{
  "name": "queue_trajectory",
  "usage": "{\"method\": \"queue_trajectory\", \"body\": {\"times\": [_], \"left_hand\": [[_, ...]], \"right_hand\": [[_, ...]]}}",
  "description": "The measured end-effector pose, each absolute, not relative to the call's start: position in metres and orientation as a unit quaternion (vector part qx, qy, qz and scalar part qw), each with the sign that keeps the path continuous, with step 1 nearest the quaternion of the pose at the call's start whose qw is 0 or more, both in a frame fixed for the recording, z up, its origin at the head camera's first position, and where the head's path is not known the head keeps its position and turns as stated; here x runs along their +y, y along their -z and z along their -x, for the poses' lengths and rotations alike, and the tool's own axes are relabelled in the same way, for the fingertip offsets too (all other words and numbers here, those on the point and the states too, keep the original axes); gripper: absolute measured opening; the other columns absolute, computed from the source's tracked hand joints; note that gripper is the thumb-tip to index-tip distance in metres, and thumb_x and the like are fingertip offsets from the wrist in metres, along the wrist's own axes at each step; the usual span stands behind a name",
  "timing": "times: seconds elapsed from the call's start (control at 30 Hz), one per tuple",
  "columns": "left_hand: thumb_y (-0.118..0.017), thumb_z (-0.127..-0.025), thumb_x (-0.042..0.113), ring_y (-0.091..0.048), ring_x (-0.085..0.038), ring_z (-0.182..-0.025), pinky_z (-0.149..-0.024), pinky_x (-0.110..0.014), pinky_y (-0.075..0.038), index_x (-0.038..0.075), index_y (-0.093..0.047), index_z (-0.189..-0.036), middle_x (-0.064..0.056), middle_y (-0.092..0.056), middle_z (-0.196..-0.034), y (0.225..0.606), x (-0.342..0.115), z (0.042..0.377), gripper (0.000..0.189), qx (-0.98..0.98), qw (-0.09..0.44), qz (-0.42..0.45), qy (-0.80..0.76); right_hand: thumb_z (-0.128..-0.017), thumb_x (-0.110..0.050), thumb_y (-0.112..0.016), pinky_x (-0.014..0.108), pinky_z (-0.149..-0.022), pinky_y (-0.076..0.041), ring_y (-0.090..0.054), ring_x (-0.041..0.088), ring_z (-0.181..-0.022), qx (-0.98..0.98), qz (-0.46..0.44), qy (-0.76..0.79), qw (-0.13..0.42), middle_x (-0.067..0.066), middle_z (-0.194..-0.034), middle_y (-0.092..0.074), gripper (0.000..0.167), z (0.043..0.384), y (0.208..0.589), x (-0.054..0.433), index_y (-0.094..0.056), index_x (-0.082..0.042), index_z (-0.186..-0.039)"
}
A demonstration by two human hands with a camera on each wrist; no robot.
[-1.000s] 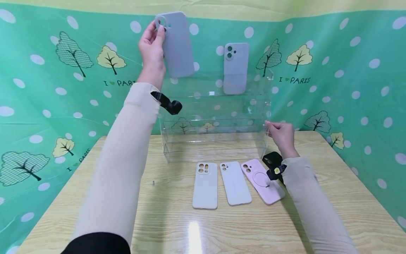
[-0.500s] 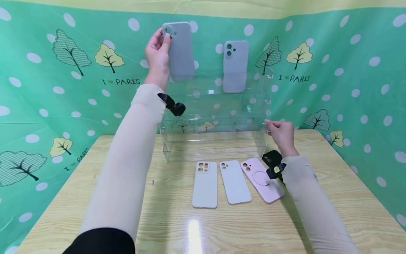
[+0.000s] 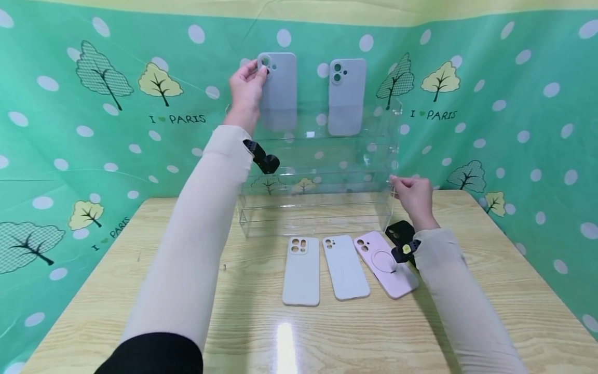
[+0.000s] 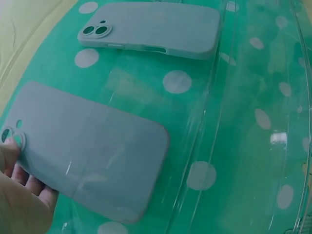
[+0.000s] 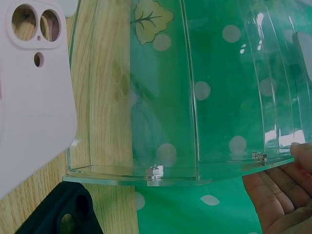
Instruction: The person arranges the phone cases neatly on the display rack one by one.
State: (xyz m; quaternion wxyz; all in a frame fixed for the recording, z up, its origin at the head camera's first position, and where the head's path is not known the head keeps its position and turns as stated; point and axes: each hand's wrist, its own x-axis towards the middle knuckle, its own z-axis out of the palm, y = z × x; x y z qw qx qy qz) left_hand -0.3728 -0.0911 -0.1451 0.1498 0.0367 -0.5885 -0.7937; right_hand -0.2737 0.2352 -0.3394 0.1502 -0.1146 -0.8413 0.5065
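My left hand (image 3: 246, 93) pinches a grey phone case (image 3: 282, 93) by its camera-hole corner. The case is upright, its lower part behind the clear front of the top tier of a transparent acrylic display rack (image 3: 317, 200). In the left wrist view, the fingers lie behind this case (image 4: 92, 151) and the thumb at its camera ring. A second grey phone case (image 3: 347, 96) stands in the same tier to the right. My right hand (image 3: 416, 200) grips the rack's right side edge; in the right wrist view, the thumb (image 5: 300, 152) lies on the clear side panel.
On the wooden table (image 3: 252, 332) before the rack lie a light grey case (image 3: 301, 275), a whitish case (image 3: 347, 270), a pink case with a ring (image 3: 385, 267) and a black case (image 3: 397, 231), partly hidden by the right wrist camera. A patterned green cloth (image 3: 117, 156) hangs behind.
My left hand has moved down and to the right with the grey case, lowering it behind the top tier's front and straightening it. The right hand stays on the rack's side.
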Motion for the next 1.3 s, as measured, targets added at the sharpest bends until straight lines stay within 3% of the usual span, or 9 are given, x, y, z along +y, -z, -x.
{"method": "queue_trajectory", "body": {"times": [0.23,0.67,0.87,1.07,1.3], "left_hand": [[-0.061,-0.091,0.015,-0.059,-0.005,-0.102,-0.091,-0.015,-0.044,0.016,-0.066,-0.113,0.004,-0.066,-0.112,0.145,-0.089,0.375,0.022,-0.633,0.128,-0.081,0.759],[-0.060,-0.093,0.022,-0.048,-0.005,-0.117,-0.101,-0.021,-0.039,0.021,-0.064,-0.119,0.009,-0.057,-0.124,0.143,-0.092,0.366,0.027,-0.707,0.105,-0.125,0.688],[-0.064,-0.091,0.025,-0.054,-0.008,-0.112,-0.095,-0.018,-0.044,0.020,-0.056,-0.129,0.007,-0.055,-0.129,0.143,-0.107,0.356,0.039,-0.701,0.105,-0.116,0.696],[-0.064,-0.090,0.027,-0.054,-0.010,-0.116,-0.099,-0.019,-0.043,0.021,-0.049,-0.135,0.005,-0.049,-0.138,0.148,-0.125,0.335,0.048,-0.694,0.107,-0.095,0.706],[-0.064,-0.090,0.029,-0.053,-0.013,-0.118,-0.104,-0.021,-0.039,0.016,-0.050,-0.134,-0.001,-0.057,-0.130,0.174,-0.134,0.298,0.048,-0.743,0.096,-0.024,0.662]], "right_hand": [[-0.094,-0.039,-0.055,0.028,-0.083,-0.056,-0.064,0.020,-0.092,-0.843,0.115,-0.503,0.150,0.014,-0.116,-0.062,0.043,0.274,0.339,0.236,-0.066,-0.003,-0.116],[-0.094,-0.039,-0.054,0.031,-0.086,-0.054,-0.064,0.026,-0.099,-0.842,0.116,-0.507,0.145,0.014,-0.118,-0.062,0.045,0.272,0.339,0.236,-0.065,-0.003,-0.117],[-0.093,-0.039,-0.056,0.031,-0.085,-0.055,-0.064,0.026,-0.099,-0.839,0.113,-0.513,0.143,0.014,-0.119,-0.061,0.044,0.275,0.339,0.236,-0.065,-0.003,-0.117],[-0.094,-0.039,-0.055,0.032,-0.086,-0.054,-0.062,0.025,-0.102,-0.841,0.107,-0.516,0.124,0.012,-0.121,-0.058,0.045,0.273,0.338,0.238,-0.064,-0.003,-0.119],[-0.094,-0.040,-0.053,0.034,-0.091,-0.052,-0.060,0.030,-0.110,-0.832,0.072,-0.541,0.102,0.018,-0.128,-0.056,0.050,0.269,0.341,0.245,-0.058,-0.001,-0.125]]}}
